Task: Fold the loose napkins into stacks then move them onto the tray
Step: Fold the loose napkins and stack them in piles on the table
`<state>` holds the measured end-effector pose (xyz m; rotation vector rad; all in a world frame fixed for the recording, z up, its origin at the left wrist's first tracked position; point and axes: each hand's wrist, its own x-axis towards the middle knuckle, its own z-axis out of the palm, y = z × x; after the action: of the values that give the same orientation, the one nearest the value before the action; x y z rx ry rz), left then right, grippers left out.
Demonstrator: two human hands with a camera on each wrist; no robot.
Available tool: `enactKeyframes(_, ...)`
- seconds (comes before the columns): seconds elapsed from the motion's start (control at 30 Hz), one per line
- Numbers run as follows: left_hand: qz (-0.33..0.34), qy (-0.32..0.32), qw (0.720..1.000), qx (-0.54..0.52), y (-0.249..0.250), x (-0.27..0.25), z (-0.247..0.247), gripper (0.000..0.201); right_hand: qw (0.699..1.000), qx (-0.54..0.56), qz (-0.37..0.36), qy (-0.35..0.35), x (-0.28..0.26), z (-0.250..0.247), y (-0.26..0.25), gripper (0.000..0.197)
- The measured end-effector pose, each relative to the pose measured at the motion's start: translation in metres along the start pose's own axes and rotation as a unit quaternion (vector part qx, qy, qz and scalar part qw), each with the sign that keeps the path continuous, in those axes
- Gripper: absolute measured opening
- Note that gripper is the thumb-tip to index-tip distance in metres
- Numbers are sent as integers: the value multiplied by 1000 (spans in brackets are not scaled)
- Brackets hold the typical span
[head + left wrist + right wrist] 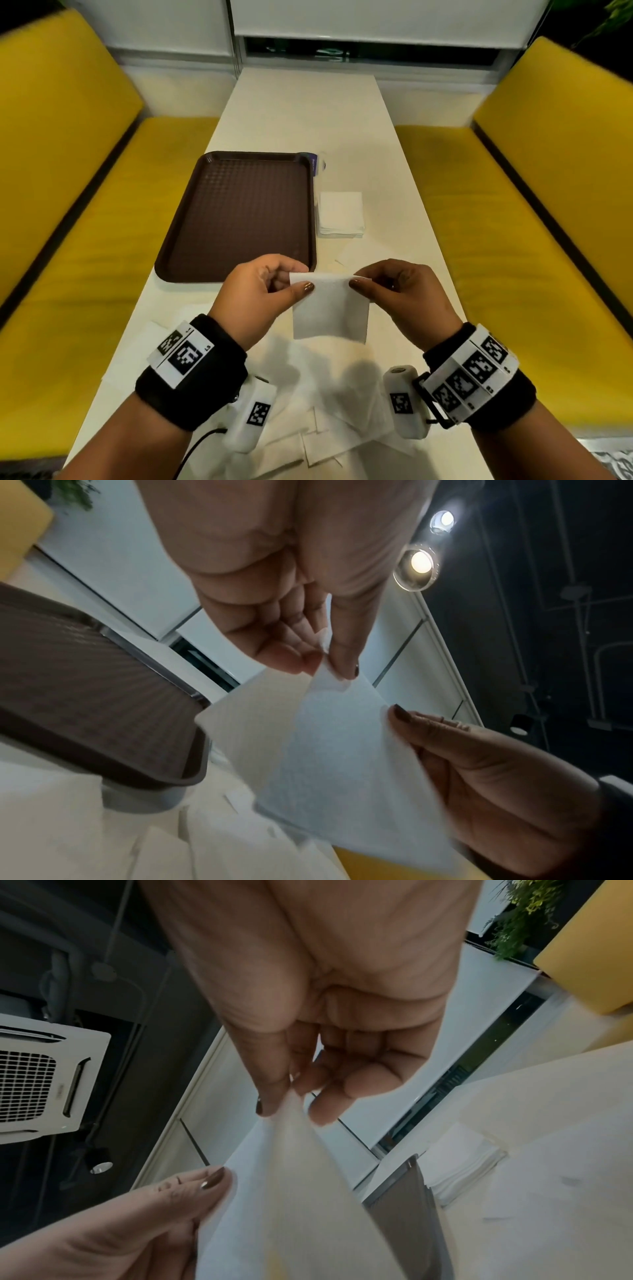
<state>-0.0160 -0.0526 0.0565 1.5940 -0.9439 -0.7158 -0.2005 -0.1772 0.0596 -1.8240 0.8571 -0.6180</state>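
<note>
A white napkin hangs above the table, held by its two top corners. My left hand pinches the upper left corner between thumb and fingers, and my right hand pinches the upper right corner. The left wrist view shows the same napkin under my left hand, with the right hand at its other side. In the right wrist view my right hand pinches the napkin. A brown tray lies bare beyond my left hand. A folded napkin stack sits just right of it.
Several loose napkins lie spread on the white table under my wrists. Yellow bench seats flank the table on both sides. A small dark packet peeks out past the tray's far right corner.
</note>
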Motion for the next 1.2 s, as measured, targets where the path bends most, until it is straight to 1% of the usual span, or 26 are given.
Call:
enactKeyframes(0.07, 19, -3, 999, 33, 0, 1, -5, 5, 1000, -26, -7, 5, 1, 1, -3, 9)
enactKeyframes(0.1, 25, -3, 999, 48, 0, 1, -7, 4, 1000, -19, -2, 4, 1, 2, -5, 12)
enactKeyframes(0.17, 16, -6, 999, 46, -1, 4, -10, 10, 998, 55, 30, -4, 2, 4, -9, 15)
enactKeyframes(0.23, -24, -29, 999, -13, -1, 6, -9, 18, 989, 132, 71, -10, 3, 7, -12, 17)
enactKeyframes(0.27, -52, -45, 996, -55, 0, 6, -6, 20, 985, 153, 85, -10, 3, 9, -13, 17)
enactKeyframes(0.33, -115, -75, 981, -137, 2, 6, -1, 24, 980, 170, 102, 2, 4, 13, -15, 19)
enactKeyframes(0.37, -142, -89, 972, -167, 3, 4, 1, 30, 979, 174, 108, 10, 4, 15, -16, 19)
enactKeyframes(0.43, -170, -110, 960, -195, 1, 2, 6, 42, 976, 179, 117, 25, 5, 18, -17, 19)
enactKeyframes(0.47, -170, -115, 958, -203, 0, 1, 8, 43, 975, 181, 122, 31, 4, 20, -17, 19)
enactKeyframes(0.53, -169, -106, 954, -223, -4, -1, 12, 34, 974, 183, 132, 34, 3, 22, -17, 19)
enactKeyframes(0.6, -174, -82, 951, -242, -9, -1, 13, 29, 971, 189, 145, 35, 2, 22, -16, 20)
enactKeyframes(0.73, -165, -41, 955, -245, -16, 1, 11, 30, 964, 200, 174, 30, -3, 20, -11, 24)
enactKeyframes(0.9, -159, -11, 952, -261, -17, 4, 11, 29, 966, 188, 177, -24, -7, 19, -5, 18)
enactKeyframes(1.2, -168, 9, 947, -274, -21, 8, 13, 23, 959, 220, 170, -48, -5, 17, -3, 14)
